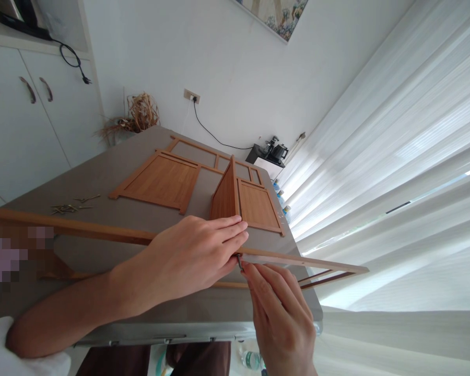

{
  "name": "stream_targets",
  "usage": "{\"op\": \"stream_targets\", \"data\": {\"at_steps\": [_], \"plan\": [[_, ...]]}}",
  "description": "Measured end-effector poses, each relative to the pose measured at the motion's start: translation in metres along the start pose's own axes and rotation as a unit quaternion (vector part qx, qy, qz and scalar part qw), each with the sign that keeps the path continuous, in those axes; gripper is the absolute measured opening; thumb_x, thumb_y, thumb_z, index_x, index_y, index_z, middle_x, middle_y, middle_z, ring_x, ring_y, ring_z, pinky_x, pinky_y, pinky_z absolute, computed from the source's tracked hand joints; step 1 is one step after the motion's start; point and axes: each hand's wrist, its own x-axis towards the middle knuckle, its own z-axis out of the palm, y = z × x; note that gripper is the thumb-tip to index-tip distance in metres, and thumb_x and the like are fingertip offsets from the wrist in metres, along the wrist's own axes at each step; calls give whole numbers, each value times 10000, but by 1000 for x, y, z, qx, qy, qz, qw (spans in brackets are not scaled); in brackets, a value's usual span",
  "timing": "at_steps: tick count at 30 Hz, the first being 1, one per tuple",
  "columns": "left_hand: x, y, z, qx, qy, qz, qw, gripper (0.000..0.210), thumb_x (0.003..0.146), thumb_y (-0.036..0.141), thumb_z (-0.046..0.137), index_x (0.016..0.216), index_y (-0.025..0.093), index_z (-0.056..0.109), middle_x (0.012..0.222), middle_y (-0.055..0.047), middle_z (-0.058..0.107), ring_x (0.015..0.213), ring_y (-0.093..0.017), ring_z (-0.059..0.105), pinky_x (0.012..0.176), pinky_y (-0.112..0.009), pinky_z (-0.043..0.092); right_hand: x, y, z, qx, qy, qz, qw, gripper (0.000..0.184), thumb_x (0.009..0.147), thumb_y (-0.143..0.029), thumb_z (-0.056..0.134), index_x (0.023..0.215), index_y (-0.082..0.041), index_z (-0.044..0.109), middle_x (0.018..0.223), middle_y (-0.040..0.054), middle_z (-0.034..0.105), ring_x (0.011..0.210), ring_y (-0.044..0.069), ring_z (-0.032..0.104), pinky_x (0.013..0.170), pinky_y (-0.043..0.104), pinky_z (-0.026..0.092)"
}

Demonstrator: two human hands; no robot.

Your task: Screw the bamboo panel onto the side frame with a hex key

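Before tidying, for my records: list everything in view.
Table: one, grey, centre
Wooden frame: one, brown, under hands
Upright panel: one, brown, centre
Flat panels: two, brown, on table
Rails: several, brown, behind panels
Screws: several, brassy, table left
Metal fastener: one, grey, right fingertips
Cabinet doors: two, white, left
Cords: two, black, left and back
Dried plant: one, tan, beyond table
Picture: one, multicoloured, top
Wall socket: one, beige, back
Kettle: one, black, back right
Bottles: several, bluish, right of table
Curtain: count unclear, white, right
Trousered legs: two, dark, bottom
Left hand: one, bare, on frame
Right hand: one, bare, pinching fastener
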Motion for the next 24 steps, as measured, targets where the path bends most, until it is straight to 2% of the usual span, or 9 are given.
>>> {"op": "stream_targets", "data": {"at_steps": [10, 24], "plan": [[0, -1, 0, 1, -12, -1, 1000, 345, 1060, 280, 516, 1311, 122, 692, 1438, -56, 666, 1321, -189, 647, 897, -351, 648, -1, -1, -1, -16, 2, -25, 1000, 364, 896, 43, 665, 1234, -88, 698, 1069, 113, 747, 1007, 210, 674, 849, 357, 551], [-1, -1, 1, -3, -12, 1, 1000, 343, 1057, 280, 528, 1312, 117, 690, 1444, -62, 660, 1327, -194, 644, 902, -349, 643, 0, -4, 2, -14, 14, -12, 1000, 342, 898, 24, 684, 1219, -93, 707, 1024, 108, 753, 969, 200, 695, 820, 339, 564]]}}
